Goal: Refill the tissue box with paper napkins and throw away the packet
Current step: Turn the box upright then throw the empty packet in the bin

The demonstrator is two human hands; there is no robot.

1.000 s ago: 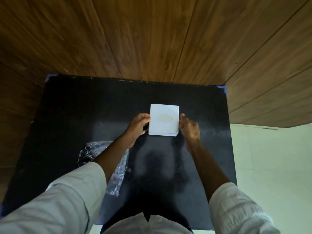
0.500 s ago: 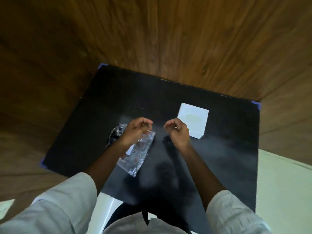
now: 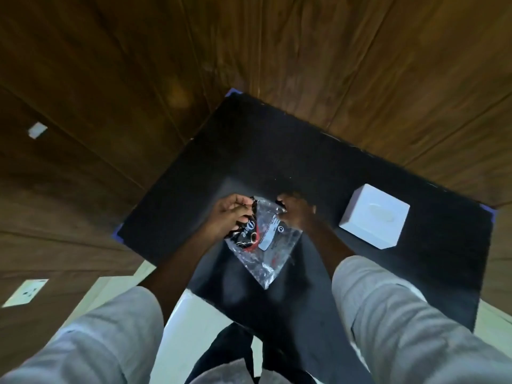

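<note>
Nearest you, your two pale sleeves frame the work. Just beyond them hangs the packet (image 3: 263, 239), a clear crinkled plastic bag with black and red print and a white label, lifted off the black surface (image 3: 277, 151) and dangling to a point toward you. It looks empty, so judge it almost weightless, limp and slick: it will fold, flutter and slide rather than keep any shape. You have it by its upper edge, which is the sensible place. Your left hand (image 3: 231, 214) is clenched, its grip pinching the printed corner, and your right hand (image 3: 297, 214) is closed on the opposite corner. A pinch at one corner may let it slip, so bunching it into one fist would likely serve better for carrying it off.

Further out and to the right, well apart from the packet, the white tissue box (image 3: 374, 216) stands on the surface with its oval slot facing up; whether napkins show in the slot you cannot tell. Nothing lies between your hands and the box. No bin is in view. Beyond the surface lie wood panels, with a wall socket (image 3: 26, 292) low at the left.
</note>
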